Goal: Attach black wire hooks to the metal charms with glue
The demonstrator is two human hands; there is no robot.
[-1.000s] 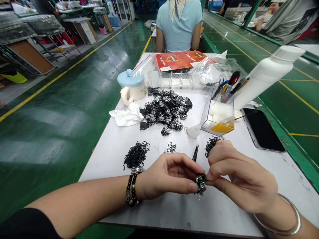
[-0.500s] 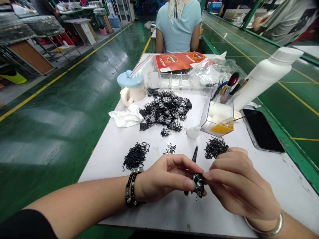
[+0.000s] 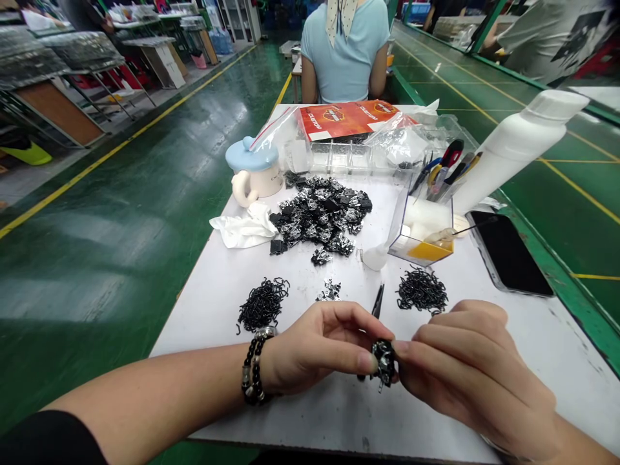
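Between the thumb and fingers of my left hand [image 3: 320, 345] is a small black and silver part [image 3: 383, 363], held above the front of the white table. My right hand [image 3: 469, 368] closes its thumb and forefinger at the part's right edge; whether a tiny piece sits in that pinch is hidden. Dark pointed pliers [image 3: 378, 302] lie behind my left fingers, partly covered. One pile of small bent black pieces [image 3: 264, 303] is left of my hands, and another black pile [image 3: 422, 289] lies beyond my right hand. Small silver pieces [image 3: 329, 290] are between them.
A heap of black and silver parts [image 3: 322, 213] fills the table's middle. Around it stand a lidded mug [image 3: 256, 174], crumpled tissue [image 3: 245, 226], a tool holder [image 3: 421, 229], a white bottle [image 3: 520, 152] and a phone [image 3: 511, 252]. A person in light blue [image 3: 345, 55] sits ahead.
My right hand has shifted slightly right and down, its fingers still at the part's edge. The part has tilted a little in my left hand, which stays nearly in place.
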